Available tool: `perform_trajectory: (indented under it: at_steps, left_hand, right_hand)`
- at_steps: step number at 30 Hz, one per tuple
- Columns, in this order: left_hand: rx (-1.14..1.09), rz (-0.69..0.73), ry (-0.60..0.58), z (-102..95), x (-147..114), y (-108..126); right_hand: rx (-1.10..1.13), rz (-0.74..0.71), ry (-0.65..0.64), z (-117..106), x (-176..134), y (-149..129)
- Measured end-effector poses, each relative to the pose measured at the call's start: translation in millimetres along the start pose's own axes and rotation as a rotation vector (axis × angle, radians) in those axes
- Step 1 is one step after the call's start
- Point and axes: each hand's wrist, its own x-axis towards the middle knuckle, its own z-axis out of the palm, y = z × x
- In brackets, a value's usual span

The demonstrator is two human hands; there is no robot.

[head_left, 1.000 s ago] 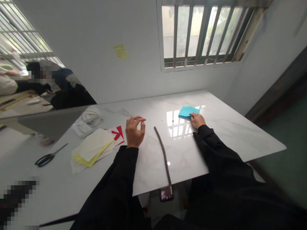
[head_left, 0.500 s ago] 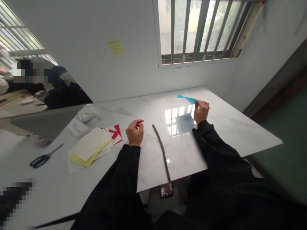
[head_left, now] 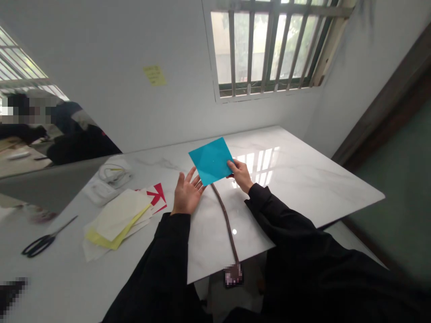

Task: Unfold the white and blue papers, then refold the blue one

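The right hand (head_left: 239, 172) is closed in a pinch on the right edge of the blue paper (head_left: 212, 160), thumb laid on the front, other fingers mostly hidden behind; the left hand (head_left: 189, 193) has its fingers spread and thumb raised, fingertips just beside the paper's lower left edge, though I cannot tell whether they touch; the paper is held up above the counter (head_left: 303, 193), between the hands, its flat face tipped toward the wearer and its upper edge rising to the right; it looks nearly square, so no long axis can be told; below it one brown stick (head_left: 225, 211) runs lengthwise to the counter's near edge, bending slightly; there is one blue paper, one pair of scissors (head_left: 50, 238) and one loose pile of papers (head_left: 117, 211), its sheets too overlapped to count; one yellow note (head_left: 155, 75) is on the wall (head_left: 111, 89).
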Motion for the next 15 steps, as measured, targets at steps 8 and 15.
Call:
perform_trajectory:
  at_steps: [8,15]
  left_hand:
    - [0.217,0.127,0.173,-2.6,4.1,-17.8]
    - [0.28,0.172,0.23,-12.1,6.9,-17.7]
  right_hand:
    - [0.021,0.222,-0.341,-5.8,-25.3,-5.0]
    - [0.152,0.294,-0.319,-3.6,-31.6,-13.4]
